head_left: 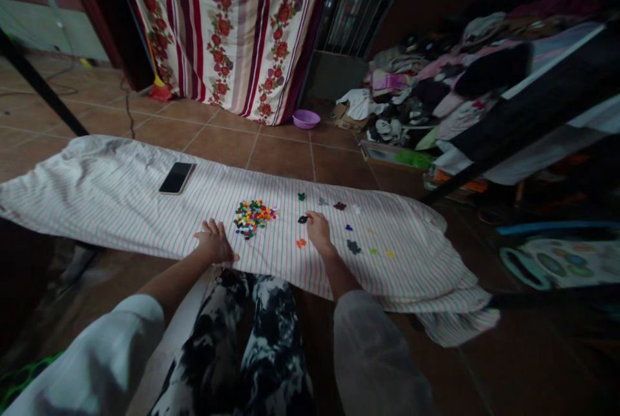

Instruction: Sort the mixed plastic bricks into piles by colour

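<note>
A heap of small multicoloured pieces [254, 217] lies on the striped cloth [271, 261]. My left hand [214, 241] rests on the cloth left of the heap, fingers spread and holding nothing. At a small black group of pieces [303, 219], my right hand [318, 230] has its fingers pinched together; whatever is between them is too small to make out. Around that hand are little groups sorted by colour: dark green [301, 196], grey [323, 201], dark red [340, 206], white [357, 209], blue [349, 227], orange [301, 243], dark grey [353, 247], light green [373, 251] and yellow [390, 254].
A phone [177, 178] lies on the cloth at the left. Beyond the cloth are a floral curtain [227, 28], a purple basin [306, 119] and a broom [159, 88] on the tiled floor. Piled clothes [465, 67] fill the right side.
</note>
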`<state>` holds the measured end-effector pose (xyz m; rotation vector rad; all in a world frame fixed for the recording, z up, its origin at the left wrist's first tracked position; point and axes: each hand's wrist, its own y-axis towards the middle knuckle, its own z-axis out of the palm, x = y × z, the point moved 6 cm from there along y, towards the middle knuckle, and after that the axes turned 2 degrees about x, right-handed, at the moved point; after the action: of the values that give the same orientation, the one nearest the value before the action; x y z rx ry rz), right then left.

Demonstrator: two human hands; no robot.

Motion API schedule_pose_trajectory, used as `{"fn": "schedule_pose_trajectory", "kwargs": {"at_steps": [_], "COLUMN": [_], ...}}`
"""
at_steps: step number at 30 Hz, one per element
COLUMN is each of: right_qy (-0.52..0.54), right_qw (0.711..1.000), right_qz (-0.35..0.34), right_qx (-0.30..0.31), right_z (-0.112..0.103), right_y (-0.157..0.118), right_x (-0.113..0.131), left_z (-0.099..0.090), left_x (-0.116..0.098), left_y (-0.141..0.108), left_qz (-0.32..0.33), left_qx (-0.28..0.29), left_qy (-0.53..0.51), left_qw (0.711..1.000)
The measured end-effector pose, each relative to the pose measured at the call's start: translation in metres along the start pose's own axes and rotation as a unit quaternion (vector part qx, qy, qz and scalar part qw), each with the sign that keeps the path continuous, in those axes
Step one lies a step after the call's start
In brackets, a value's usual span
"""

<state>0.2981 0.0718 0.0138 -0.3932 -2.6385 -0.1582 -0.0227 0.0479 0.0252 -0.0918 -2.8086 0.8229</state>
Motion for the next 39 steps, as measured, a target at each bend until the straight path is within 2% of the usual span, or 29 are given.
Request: {"fn": "schedule_pose_trajectory", "kwargs": {"at_steps": [11, 17, 26, 34, 39], "right_qy": [0.014, 0.018, 0.044, 0.039, 0.013], "right_qw": [0.999, 0.997, 0.985, 0.975, 0.967], "right_qz": [-0.042, -0.072, -0.164, -0.199, -0.232], "right_qx": [-0.011, -0.034, 0.043, 0.089, 0.106], "right_z": [-0.003, -0.007, 0.022, 0.043, 0.052], "right_y": [-0.003, -0.004, -0.015, -0.029, -0.037], "right_x": [0.007, 0.029, 0.081, 0.11, 0.131], "left_z": [0.005, 0.005, 0.0, 0.007, 0.002], "left_x": [0.002, 0.001, 0.0, 0.001, 0.0], "left_y": [0.005, 0.006, 0.0, 0.008, 0.003], "left_qz": [0.001, 0.001, 0.009, 0.007, 0.01], "left_qx": [-0.013, -0.007, -0.009, -0.025, -0.013], "left_qy": [0.005, 0.007, 0.014, -0.001, -0.004], "left_qw": [1.0, 1.0, 1.0, 1.0, 1.0]}}
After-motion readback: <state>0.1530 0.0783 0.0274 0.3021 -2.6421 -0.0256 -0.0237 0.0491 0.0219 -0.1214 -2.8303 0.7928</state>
